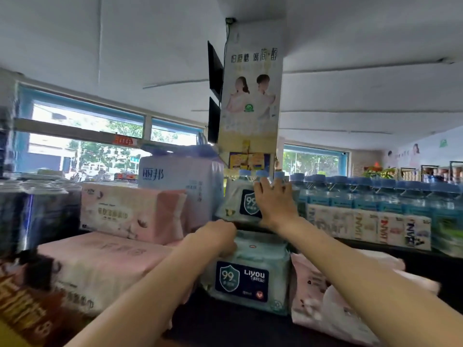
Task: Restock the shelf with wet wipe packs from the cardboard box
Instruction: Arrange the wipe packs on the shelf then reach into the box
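At lower centre of the frame, a soft rectangular wet wipe pack (250,271), wrapped in pale mint film with a dark blue label panel and shield emblem, stands on a dark shelf surface (225,324). The left hand (215,236) rests against the top left corner of this pack, fingers curled over its edge; whether it fully grips the pack cannot be determined. Left of the pack lie pink, glossy film-wrapped tissue bundles (100,266), blocky in shape; a similar pink bundle (338,296) sits just right of it. Above centre, a second wet wipe pack (240,201) of the same design sits on the upper level. The right hand (273,199) lies flat against its front face, fingers spread and open, covering part of the label. Behind it, at right centre, stand rows of clear plastic bottles (375,194) with blue caps, with white printed cartons (363,226) in front. At centre left, a tall white tissue bale (180,176) rises behind the pink bundles. A square pillar (250,96) carrying a printed poster runs to the white ceiling (125,33). Blue-framed windows (87,136) at far left show trees outside.
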The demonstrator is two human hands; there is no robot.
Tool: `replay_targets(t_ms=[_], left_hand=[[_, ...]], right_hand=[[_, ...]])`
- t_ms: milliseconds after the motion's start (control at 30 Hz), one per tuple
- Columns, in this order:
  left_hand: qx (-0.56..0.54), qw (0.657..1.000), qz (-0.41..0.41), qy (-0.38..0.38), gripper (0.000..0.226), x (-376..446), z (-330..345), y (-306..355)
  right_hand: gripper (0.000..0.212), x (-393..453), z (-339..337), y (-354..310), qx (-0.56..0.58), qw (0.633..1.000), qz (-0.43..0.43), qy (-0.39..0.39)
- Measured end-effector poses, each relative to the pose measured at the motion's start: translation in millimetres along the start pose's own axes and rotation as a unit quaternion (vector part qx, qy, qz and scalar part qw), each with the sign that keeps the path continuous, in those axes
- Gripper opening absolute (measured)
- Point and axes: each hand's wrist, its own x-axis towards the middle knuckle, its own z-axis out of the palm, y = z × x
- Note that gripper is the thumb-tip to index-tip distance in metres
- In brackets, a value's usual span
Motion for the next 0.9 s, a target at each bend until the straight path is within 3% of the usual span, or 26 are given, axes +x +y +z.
replay_targets(t_ms=[167, 267, 367, 533, 700, 900], left_hand=[[-0.013, 1.0, 0.01, -0.004, 0.035, 10.2, 5.6, -6.5], [-0.004, 1.0, -0.005, 0.007, 0.034, 8.0, 7.8, -4.0], [-0.011, 0.999, -0.028, 0.034, 0.032, 0.6, 9.9, 1.0], [-0.043, 0.992, -0.01, 0.122, 0.03, -18.0, -1.5, 15.9], [-0.128, 0.966, 0.098, 0.201, 0.028, -47.5, -21.5, 47.2], [-0.228, 0.909, 0.275, 0.214, 0.028, -101.6, -27.2, 120.7]], right_hand=[[0.086, 12.8, 24.7, -17.2, -0.029, 0.996, -0.075, -0.025], [0.091, 15.6, 15.0, -7.2, 0.024, 0.992, -0.1, -0.07], [0.078, 7.3, 2.9, 8.4, 0.098, 0.985, -0.097, -0.108], [0.066, -37.9, -17.8, 37.0, 0.06, 0.99, -0.041, -0.12], [0.06, -86.9, -59.4, 62.2, 0.033, 0.99, 0.019, -0.132], [0.043, -182.9, -108.9, 79.1, 0.062, 0.974, 0.113, -0.185]])
